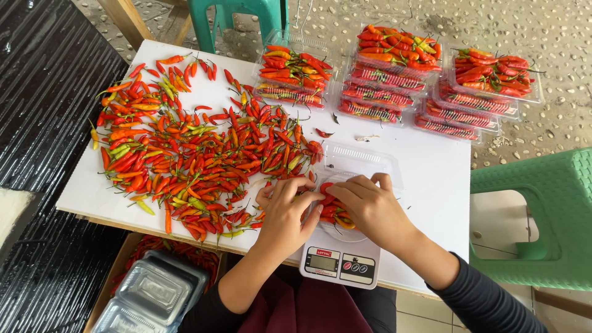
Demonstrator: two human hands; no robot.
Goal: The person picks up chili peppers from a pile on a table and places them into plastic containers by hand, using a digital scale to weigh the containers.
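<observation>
Nearest the camera: small white kitchen scale (338,265) at the table's front edge, w/ a clear plastic tray (354,169) sitting on it, lid flipped back. Both hands are right over that tray. Left hand (285,213) has fingers curled, tips pressing down on red chillies (330,213) in the tray; right hand (369,206) is cupped over the same bunch, fingertips pinching one or two pods. Can't tell exactly how many it has hold of, as the fingers hide them. These chillies look light, thin-skinned, a bit glossy so prob. slippery; stems snap easily, so best taken mid-body w/ a soft pinch. Left of the hands, a big loose pile of chillies (197,148) spreads over the white table (425,172): red, orange, some green. Further back, stacks of filled trays (382,80), closed. Beyond, green plastic stools (542,209) and pebbled floor.
</observation>
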